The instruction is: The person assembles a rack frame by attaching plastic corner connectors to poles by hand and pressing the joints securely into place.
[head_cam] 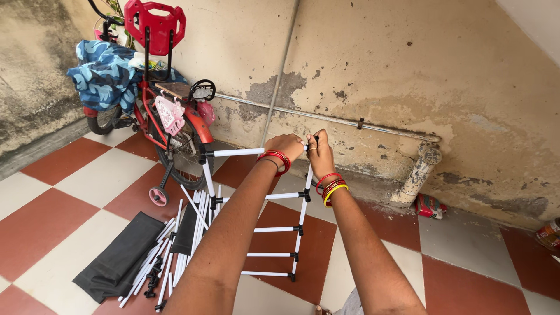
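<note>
Forearms: two are seen nearest the camera, reaching forward; red bangles are worn on both wrists, with a yellow one added on the right.
Left hand: fingers are curled tightly around the top white tube of the rack frame.
Right hand: fingers are closed on the black corner joint at the frame's upper right end.
Frame position: it is held upright on the checkered floor, between the hands and the stained wall.
Done: one ladder-like side is assembled, with five horizontal rungs counted.
Left: a pile of loose white tubes (too many to count) and one folded black fabric sheet lie unused, so roughly an early stage is judged.
Nearby: one red child's bicycle is parked.
</note>
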